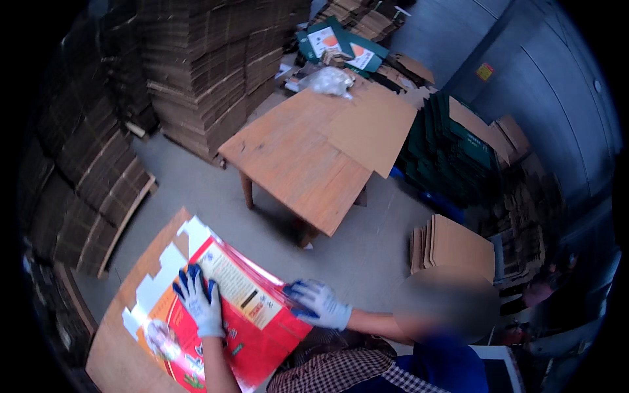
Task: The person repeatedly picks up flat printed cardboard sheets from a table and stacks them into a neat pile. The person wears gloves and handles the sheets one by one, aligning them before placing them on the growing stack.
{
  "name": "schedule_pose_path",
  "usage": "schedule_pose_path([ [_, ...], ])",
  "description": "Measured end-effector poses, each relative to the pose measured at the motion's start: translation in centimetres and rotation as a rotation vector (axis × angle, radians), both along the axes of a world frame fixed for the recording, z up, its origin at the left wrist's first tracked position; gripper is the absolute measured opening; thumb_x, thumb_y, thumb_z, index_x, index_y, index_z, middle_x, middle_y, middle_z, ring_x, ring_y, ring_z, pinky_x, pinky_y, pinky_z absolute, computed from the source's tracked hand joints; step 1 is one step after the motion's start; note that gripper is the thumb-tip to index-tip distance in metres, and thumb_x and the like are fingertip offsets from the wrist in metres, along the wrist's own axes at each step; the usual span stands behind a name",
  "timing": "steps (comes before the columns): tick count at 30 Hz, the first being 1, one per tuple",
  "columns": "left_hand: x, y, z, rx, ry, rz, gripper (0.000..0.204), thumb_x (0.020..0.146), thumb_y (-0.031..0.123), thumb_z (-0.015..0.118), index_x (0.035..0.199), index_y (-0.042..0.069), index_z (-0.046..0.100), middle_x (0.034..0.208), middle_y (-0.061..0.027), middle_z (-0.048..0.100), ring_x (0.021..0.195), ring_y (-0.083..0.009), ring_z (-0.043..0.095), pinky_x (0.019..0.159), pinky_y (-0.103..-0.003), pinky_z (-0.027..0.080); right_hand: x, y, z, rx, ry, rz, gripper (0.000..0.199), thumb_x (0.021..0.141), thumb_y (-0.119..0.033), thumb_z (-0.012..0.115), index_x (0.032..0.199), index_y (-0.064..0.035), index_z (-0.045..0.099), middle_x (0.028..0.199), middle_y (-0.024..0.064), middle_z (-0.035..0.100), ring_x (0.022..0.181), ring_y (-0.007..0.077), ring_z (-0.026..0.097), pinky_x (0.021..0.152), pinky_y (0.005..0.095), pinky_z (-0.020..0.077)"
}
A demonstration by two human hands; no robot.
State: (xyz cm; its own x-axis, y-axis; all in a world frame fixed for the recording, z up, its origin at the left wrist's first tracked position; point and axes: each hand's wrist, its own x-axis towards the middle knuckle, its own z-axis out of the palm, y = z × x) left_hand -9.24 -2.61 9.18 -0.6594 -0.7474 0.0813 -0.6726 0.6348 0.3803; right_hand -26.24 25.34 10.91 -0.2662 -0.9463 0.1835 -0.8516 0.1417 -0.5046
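A pile of flat printed cartons (255, 340), red and orange with white tabs, lies on a wooden table (118, 354) at the lower left. My left hand (201, 302), in a white glove with blue fingers, rests flat on the top carton with its fingers spread. At the pile's right edge, my right hand (319, 304), gloved alike, has its fingers bent around the layered carton edges. Its fingertips are partly hidden. The layers fan slightly apart beside that hand.
A second wooden table (295, 150) ahead bears a brown cardboard sheet (373, 128) and clear plastic (327, 82). Tall cardboard stacks (196, 59) stand at the left. Green flat cartons (445, 147) and brown cardboard (455, 245) are piled to the right. A blurred patch hides part of the lower right.
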Motion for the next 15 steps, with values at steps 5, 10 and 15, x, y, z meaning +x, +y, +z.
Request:
schedule_pose_path([
  [5,0.6,0.0,-0.9,-0.012,0.109,0.02,0.062,0.093,0.034,0.058,0.144,0.002,0.044,0.154,-0.0187,0.037,0.147,-0.0378,0.025,0.122,-0.052,0.01,-21.1,3.4,-2.5,0.554,0.262,-0.472,0.081,0.084,-0.043,0.067,0.148,-0.0056,0.035,0.151,0.018,0.039,0.137,0.0394,0.038,0.109,0.0555,0.0311],
  [10,-2.7,3.6,3.6,-0.182,0.055,0.155,0.061,0.094,0.034,0.058,0.14,-0.005,0.045,0.144,-0.028,0.043,0.135,-0.0446,0.037,0.114,-0.055,0.028,-42.9,7.0,-10.7,0.872,0.479,-0.678,0.068,0.094,-0.023,0.05,0.155,-0.0049,0.025,0.16,0.0167,0.027,0.144,0.0414,0.031,0.115,0.0582,0.0254],
  [15,-10.1,12.1,10.0,-0.294,0.156,0.209,0.062,0.099,0.042,0.055,0.141,-0.002,0.046,0.147,-0.0241,0.043,0.136,-0.042,0.039,0.115,-0.054,0.03,-51.0,5.7,-11.6,0.947,0.336,-0.666,0.073,0.094,-0.015,0.052,0.157,-0.0063,0.017,0.162,0.0185,0.02,0.144,0.0429,0.032,0.114,0.052,0.0307],
])
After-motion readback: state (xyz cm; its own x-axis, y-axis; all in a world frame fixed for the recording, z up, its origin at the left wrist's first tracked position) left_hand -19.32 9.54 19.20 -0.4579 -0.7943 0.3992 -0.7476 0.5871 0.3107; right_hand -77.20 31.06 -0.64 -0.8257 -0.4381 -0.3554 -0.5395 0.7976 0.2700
